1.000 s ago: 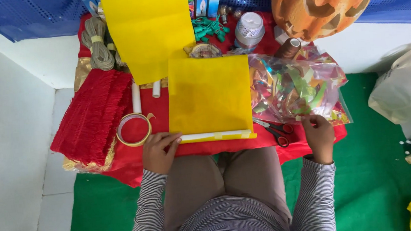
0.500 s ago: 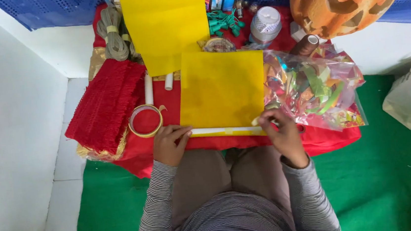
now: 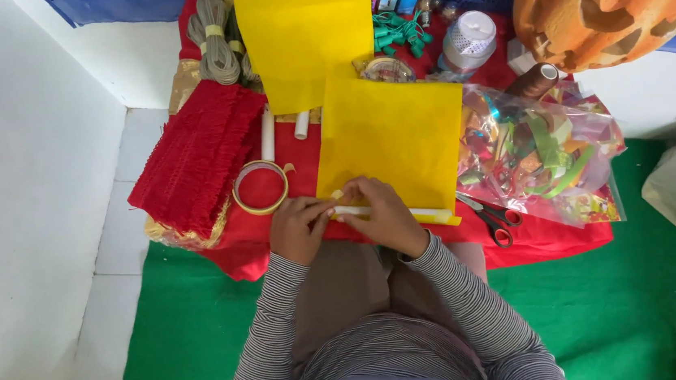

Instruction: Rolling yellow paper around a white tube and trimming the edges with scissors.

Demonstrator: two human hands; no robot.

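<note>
You are working over a red cloth [image 3: 558, 237] spread on a green mat [image 3: 609, 305], with white floor tile [image 3: 118, 234] to the left. On the cloth, from left: a folded red fringed fabric piece [image 3: 197, 157] with gold trim under it, a ring of pale tape [image 3: 260, 187], two white tubes [image 3: 268, 135], a yellow paper sheet [image 3: 394, 132] (a second, larger yellow sheet [image 3: 304, 30] overlaps its far edge), red-handled scissors [image 3: 494, 219], and a clear plastic bag of coloured ribbon scraps [image 3: 542, 152]. Far side: coiled beige cord [image 3: 215, 38], green clips [image 3: 397, 31], a brown thread spool [image 3: 534, 81], a white perforated cup [image 3: 467, 40].
</note>
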